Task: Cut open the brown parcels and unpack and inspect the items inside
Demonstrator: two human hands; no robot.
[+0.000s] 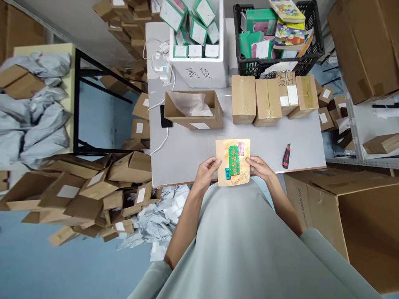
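I hold a flat tan booklet (233, 162) with a green label and a pink patch over the near edge of the grey table (187, 153). My left hand (207, 168) grips its left edge, fingers curled round it. My right hand (259, 166) grips its right edge the same way. The booklet lies roughly level, its cover facing up.
On the table stand an open cardboard box (193, 109) with white paper, several sealed brown boxes (268, 99), a white foam bin (199, 41), a black crate (277, 37) and a red utility knife (286, 156). Piles of cartons (93, 191) lie left; a large carton (352, 216) stands right.
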